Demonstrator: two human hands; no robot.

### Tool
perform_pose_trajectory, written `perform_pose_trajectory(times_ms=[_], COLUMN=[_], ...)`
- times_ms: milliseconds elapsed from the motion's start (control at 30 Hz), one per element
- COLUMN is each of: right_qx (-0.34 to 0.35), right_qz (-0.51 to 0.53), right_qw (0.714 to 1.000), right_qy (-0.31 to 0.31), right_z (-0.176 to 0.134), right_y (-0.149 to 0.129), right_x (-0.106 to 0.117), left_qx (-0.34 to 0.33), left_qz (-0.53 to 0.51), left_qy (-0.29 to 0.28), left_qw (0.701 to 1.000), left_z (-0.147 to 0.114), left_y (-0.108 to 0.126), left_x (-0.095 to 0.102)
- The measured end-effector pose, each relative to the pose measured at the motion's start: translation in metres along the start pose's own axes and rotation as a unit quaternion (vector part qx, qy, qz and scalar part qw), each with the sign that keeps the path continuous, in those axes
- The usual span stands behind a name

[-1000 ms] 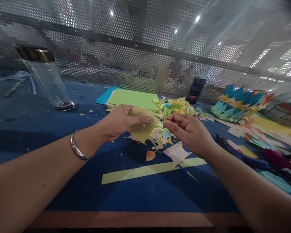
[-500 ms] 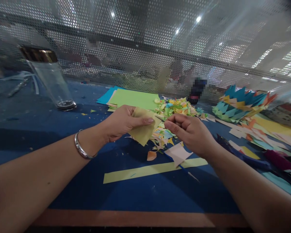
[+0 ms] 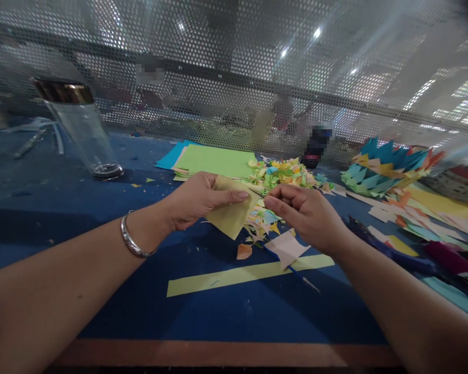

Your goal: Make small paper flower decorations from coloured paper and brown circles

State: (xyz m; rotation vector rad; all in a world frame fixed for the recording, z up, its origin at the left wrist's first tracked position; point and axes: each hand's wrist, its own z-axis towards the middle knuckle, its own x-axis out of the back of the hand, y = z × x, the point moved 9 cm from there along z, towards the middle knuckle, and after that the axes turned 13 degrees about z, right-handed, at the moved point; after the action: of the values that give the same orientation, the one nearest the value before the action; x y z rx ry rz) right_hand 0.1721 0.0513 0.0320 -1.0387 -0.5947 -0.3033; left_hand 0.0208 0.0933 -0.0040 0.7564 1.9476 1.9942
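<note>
My left hand (image 3: 200, 200) pinches a square of yellow paper (image 3: 230, 213) between thumb and fingers, holding it above the table. My right hand (image 3: 302, 210) is closed around small scissors (image 3: 256, 192); just the narrow dark blades show, and the fingers hide the handles. Those blades meet the paper's right edge. Behind and below my hands lies a heap of colourful paper scraps (image 3: 284, 174). A pale strip of paper (image 3: 226, 278) rests nearer me, with a blue pen (image 3: 296, 272) across it and a pinkish paper piece (image 3: 286, 246) partly over both.
A glass bottle (image 3: 81, 130) with a shiny brown lid stands at left. Green paper sheets (image 3: 218, 160) are stacked behind my hands. On the right are a spiky folded-paper piece (image 3: 386, 166), a dark blue tool (image 3: 390, 246) and loose strips. A perforated metal screen (image 3: 218, 62) borders the back.
The yellow paper has tilted slightly, its lower corner a little lower. The blades remain at its right edge, showing a bit more clearly. Both hands hold nearly the same positions.
</note>
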Motion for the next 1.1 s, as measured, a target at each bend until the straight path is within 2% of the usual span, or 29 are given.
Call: perform_pose_trajectory(times_ms=[533, 1100], right_qx=[0.003, -0.028], right_qz=[-0.005, 0.016], right_qw=[1.0, 0.999], right_qy=[-0.012, -0.039], right_z=[-0.001, -0.002], right_y=[-0.001, 0.004], right_x=[-0.001, -0.005], left_qx=[0.015, 0.024], left_qz=[-0.007, 0.023], left_qy=[-0.039, -0.074], left_qw=[0.999, 0.997], left_z=[-0.005, -0.007], left_y=[0.003, 0.002], left_x=[-0.01, -0.015])
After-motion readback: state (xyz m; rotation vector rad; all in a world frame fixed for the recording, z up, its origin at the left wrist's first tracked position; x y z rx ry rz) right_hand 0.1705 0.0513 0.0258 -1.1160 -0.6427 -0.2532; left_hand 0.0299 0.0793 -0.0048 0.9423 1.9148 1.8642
